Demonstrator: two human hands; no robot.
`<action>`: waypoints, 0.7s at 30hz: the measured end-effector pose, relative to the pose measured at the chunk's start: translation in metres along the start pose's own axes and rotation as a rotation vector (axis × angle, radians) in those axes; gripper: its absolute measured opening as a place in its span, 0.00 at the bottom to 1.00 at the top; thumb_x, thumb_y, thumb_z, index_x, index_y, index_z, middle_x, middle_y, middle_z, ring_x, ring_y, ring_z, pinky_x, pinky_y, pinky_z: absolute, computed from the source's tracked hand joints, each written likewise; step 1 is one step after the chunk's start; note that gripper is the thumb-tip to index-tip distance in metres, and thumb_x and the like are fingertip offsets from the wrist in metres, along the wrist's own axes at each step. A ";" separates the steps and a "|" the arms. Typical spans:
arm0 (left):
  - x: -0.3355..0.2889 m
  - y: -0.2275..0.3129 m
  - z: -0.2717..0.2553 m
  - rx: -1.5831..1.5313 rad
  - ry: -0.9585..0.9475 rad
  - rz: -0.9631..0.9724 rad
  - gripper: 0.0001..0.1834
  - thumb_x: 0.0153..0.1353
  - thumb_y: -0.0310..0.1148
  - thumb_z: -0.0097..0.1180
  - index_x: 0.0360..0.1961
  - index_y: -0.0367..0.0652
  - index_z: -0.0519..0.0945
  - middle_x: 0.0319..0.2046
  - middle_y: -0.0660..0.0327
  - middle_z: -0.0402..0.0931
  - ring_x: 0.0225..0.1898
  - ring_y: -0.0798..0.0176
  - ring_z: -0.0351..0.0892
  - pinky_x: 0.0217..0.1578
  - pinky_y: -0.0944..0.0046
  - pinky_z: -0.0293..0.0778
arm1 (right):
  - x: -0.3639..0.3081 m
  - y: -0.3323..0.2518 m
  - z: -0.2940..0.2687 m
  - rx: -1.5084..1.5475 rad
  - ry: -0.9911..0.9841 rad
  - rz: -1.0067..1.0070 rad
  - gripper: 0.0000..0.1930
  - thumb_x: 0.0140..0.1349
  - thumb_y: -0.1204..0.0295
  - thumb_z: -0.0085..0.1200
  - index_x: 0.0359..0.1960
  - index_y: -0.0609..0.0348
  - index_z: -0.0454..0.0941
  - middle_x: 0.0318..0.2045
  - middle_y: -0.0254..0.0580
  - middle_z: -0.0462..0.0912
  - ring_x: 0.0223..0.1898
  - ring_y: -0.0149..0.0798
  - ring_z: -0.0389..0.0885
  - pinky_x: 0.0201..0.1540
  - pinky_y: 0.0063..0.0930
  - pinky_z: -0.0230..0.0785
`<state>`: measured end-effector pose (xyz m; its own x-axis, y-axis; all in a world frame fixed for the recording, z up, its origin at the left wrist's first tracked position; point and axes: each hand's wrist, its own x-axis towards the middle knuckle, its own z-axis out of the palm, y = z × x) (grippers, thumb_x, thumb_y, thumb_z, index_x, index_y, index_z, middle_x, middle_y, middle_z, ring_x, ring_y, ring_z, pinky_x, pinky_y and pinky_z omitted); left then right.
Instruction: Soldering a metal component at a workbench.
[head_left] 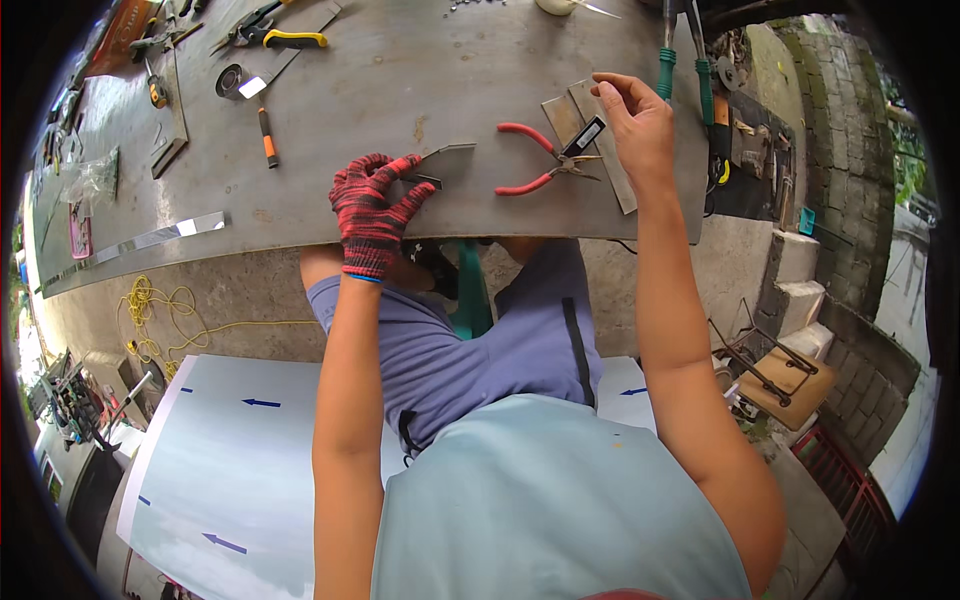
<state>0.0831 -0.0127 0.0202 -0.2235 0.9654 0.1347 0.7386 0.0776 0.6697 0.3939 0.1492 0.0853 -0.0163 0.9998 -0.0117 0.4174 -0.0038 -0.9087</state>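
My left hand [375,208], in a red and black knit glove, is closed on a bent metal strip [450,150] over the table's near edge. One end of the strip sticks out past the fingertips; the glove hides part of it. My bare right hand [638,125] hovers at the right, thumb and forefinger pinched. Whatever lies between them is too small to make out. Under and beside it are flat metal bars [617,178]. Between my hands lie red-handled pliers [530,187], with a small black block with a white label [584,137] at their jaws.
The metal table [330,215] also carries an orange-handled tool [267,137], a tape roll [230,81], yellow-handled snips [295,40] and a shiny metal strip [150,240]. Green-handled cutters [666,72] lie at the right edge. Yellow cord [150,308] is coiled on the floor.
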 end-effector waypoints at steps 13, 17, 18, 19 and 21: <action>0.002 -0.002 0.000 0.029 0.009 0.023 0.28 0.43 0.45 0.83 0.50 0.60 0.93 0.46 0.59 0.84 0.50 0.51 0.78 0.55 0.49 0.74 | 0.022 -0.053 0.066 -0.116 -0.150 -0.129 0.09 0.70 0.71 0.62 0.45 0.62 0.88 0.34 0.43 0.90 0.34 0.34 0.88 0.41 0.30 0.80; 0.001 -0.002 0.001 0.005 0.005 0.006 0.28 0.43 0.45 0.83 0.49 0.60 0.93 0.46 0.59 0.84 0.50 0.51 0.78 0.55 0.49 0.74 | 0.029 -0.049 0.064 -0.141 -0.164 -0.099 0.09 0.70 0.71 0.63 0.45 0.62 0.88 0.34 0.44 0.91 0.34 0.34 0.88 0.41 0.31 0.80; 0.001 -0.002 0.002 -0.002 0.002 0.007 0.27 0.43 0.45 0.83 0.49 0.60 0.93 0.46 0.59 0.84 0.50 0.51 0.78 0.55 0.49 0.73 | 0.026 -0.044 0.065 -0.137 -0.187 -0.094 0.09 0.70 0.71 0.63 0.46 0.62 0.88 0.34 0.44 0.91 0.34 0.34 0.88 0.41 0.30 0.80; 0.000 -0.002 0.001 -0.001 0.006 0.009 0.27 0.43 0.45 0.83 0.49 0.60 0.93 0.46 0.59 0.84 0.50 0.51 0.78 0.55 0.49 0.73 | 0.021 -0.041 0.065 -0.134 -0.212 -0.087 0.09 0.70 0.71 0.63 0.46 0.63 0.88 0.34 0.44 0.91 0.34 0.34 0.88 0.41 0.30 0.80; 0.001 -0.002 0.001 -0.002 0.002 0.009 0.28 0.43 0.45 0.83 0.49 0.60 0.93 0.46 0.58 0.84 0.50 0.51 0.77 0.55 0.50 0.73 | 0.011 -0.035 0.065 -0.150 -0.217 -0.079 0.09 0.70 0.72 0.62 0.46 0.63 0.88 0.35 0.44 0.91 0.34 0.34 0.88 0.41 0.30 0.80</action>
<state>0.0821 -0.0118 0.0177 -0.2183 0.9655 0.1421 0.7396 0.0686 0.6696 0.3203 0.1593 0.0903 -0.2419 0.9692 -0.0468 0.5365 0.0933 -0.8387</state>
